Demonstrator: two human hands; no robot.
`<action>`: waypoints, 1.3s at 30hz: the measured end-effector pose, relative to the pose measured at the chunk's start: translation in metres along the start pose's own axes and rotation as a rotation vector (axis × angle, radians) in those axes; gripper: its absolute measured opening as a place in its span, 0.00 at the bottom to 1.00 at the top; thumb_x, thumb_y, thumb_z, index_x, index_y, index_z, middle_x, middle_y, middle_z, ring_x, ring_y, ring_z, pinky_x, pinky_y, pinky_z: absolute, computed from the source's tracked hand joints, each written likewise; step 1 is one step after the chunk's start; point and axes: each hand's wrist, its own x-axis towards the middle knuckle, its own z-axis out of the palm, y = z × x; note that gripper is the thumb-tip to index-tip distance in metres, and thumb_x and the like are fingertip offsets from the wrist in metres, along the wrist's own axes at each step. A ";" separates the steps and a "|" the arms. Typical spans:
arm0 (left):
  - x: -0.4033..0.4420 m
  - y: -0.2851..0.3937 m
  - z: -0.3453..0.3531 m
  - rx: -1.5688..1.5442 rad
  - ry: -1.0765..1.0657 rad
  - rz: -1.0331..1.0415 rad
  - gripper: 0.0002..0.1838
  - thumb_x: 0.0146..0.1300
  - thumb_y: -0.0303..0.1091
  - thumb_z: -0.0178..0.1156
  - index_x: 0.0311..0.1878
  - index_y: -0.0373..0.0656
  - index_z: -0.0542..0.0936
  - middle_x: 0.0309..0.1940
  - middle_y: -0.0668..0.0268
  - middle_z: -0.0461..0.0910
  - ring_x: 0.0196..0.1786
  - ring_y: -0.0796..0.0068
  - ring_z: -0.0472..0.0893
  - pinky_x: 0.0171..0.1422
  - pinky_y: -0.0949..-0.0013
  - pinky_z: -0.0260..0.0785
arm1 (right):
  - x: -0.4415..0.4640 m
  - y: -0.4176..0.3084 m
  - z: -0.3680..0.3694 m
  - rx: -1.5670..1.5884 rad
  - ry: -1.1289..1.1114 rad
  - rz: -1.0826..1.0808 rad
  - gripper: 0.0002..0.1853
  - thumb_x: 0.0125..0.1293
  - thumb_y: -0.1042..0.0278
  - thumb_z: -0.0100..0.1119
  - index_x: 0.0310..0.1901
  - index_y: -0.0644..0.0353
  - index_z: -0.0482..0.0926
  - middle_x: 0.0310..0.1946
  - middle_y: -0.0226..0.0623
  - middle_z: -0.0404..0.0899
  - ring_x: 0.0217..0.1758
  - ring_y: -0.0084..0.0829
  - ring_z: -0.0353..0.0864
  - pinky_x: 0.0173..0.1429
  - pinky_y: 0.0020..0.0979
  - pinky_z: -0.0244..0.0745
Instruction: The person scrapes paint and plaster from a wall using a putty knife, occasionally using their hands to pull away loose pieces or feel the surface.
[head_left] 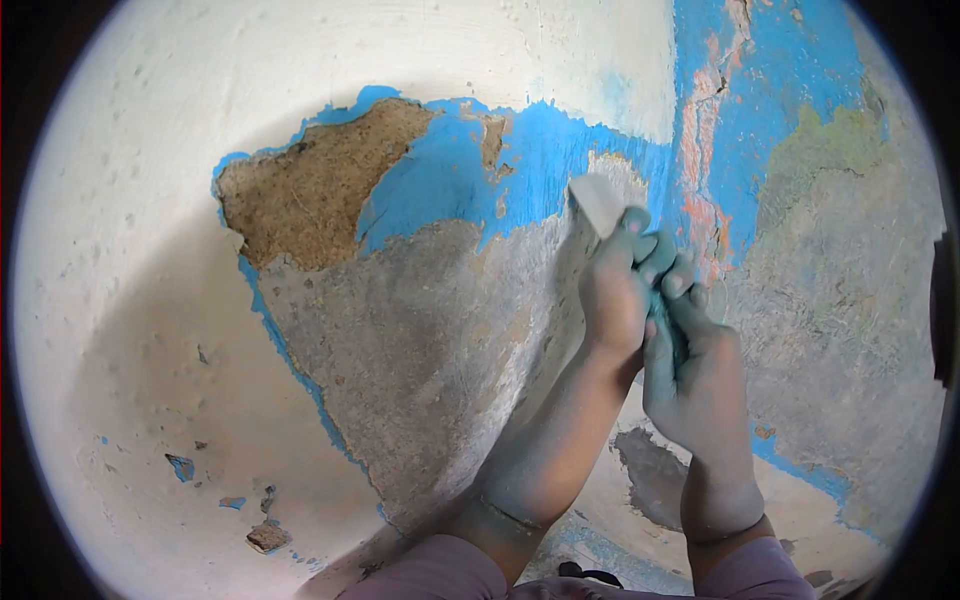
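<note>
A flat, pale-bladed scraper (597, 204) slants up-left toward blue wall paint (535, 165), clamped by the left hand (615, 290), nearer its blade, and right hand (705, 370).

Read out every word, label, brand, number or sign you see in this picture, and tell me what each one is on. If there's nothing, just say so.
There are none: no readable text on the scraper's visible blade, the peeling wall or the purple sleeves.
Whatever part of the scraper lies inside the left hand and right hand is hidden, so any marking there can't be told.
</note>
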 end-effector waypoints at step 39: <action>-0.006 -0.014 -0.012 0.077 0.097 0.083 0.08 0.53 0.28 0.44 0.34 0.56 0.65 0.16 0.77 0.56 0.20 0.80 0.63 0.29 0.65 0.66 | -0.012 0.028 -0.004 0.043 -0.122 -0.073 0.14 0.61 0.70 0.54 0.43 0.72 0.76 0.21 0.55 0.77 0.24 0.54 0.79 0.28 0.45 0.74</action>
